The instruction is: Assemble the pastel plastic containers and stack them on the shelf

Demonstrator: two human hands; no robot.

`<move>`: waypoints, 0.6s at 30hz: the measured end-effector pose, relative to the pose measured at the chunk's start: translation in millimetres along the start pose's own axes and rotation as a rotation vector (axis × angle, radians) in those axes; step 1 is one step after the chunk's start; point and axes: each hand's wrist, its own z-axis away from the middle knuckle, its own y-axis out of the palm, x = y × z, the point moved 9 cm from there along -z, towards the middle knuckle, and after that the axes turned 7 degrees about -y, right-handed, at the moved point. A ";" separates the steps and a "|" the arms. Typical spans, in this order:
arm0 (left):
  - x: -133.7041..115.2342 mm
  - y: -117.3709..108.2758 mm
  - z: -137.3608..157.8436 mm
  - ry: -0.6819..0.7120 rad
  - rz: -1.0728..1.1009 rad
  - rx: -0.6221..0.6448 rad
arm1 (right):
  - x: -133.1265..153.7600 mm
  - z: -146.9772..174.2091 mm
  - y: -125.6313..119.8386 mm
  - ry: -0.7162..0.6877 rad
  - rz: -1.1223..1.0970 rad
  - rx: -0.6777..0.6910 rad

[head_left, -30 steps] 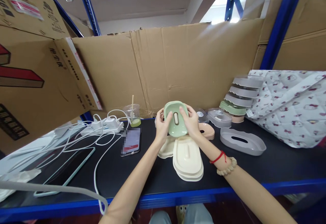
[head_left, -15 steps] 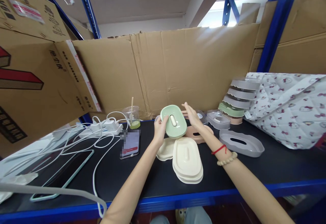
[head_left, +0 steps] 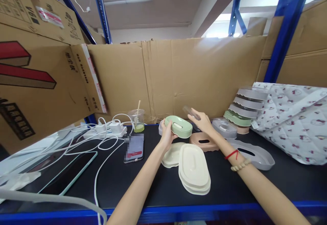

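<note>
black tabletop [head_left: 222, 192] | stacked cream pieces [head_left: 194, 167] | peach cover [head_left: 196, 144] | grey cover [head_left: 264, 156] | phone [head_left: 136, 146] | power strip [head_left: 121, 131]

Stacked trays [head_left: 194, 167] lie before the held cover [head_left: 184, 130], right of the phone [head_left: 135, 146].

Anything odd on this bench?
Two things, left side. White cables lie tangled across the tabletop, and a drink cup stands beside the power strip, a risky spot for liquid. No spill visible.

1. We see a glossy, pale green oblong piece [head_left: 178, 126], slotted top tipped toward us, raised just below and right of centre.
2. We see a clear, motion-blurred piece [head_left: 190, 112], slanting, near its upper right.
</note>
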 end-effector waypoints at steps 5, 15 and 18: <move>2.7 5.0 3.7 -0.008 0.056 0.025 | 52.3 20.1 26.0 -0.097 -0.069 0.242; 1.6 0.1 6.6 -0.001 0.016 -0.018 | 68.6 25.1 31.8 -0.085 -0.060 0.362; -1.3 -2.2 8.9 0.032 0.012 -0.038 | 70.7 30.1 32.4 -0.075 -0.101 0.364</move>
